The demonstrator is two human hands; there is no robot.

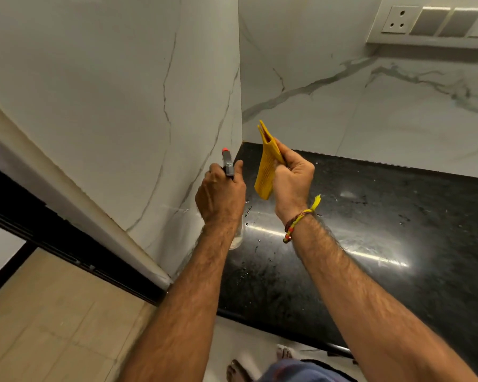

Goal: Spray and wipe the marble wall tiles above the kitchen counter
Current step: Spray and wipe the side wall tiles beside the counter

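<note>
My left hand (220, 193) grips a spray bottle (228, 164) with a grey head and an orange nozzle tip. The nozzle points up toward the white marble wall tiles (116, 106) on the left side of the corner. The bottle's clear body shows below my wrist. My right hand (293, 179) holds a folded yellow cloth (267, 166) upright, just right of the bottle and above the black counter (370, 230). More veined marble tiles (370, 111) cover the back wall.
A white socket and switch panel (431, 22) sits high on the back wall at the right. The glossy counter carries water droplets near the corner. A dark sliding-door track (66, 244) and beige floor lie at the left. My bare feet show below.
</note>
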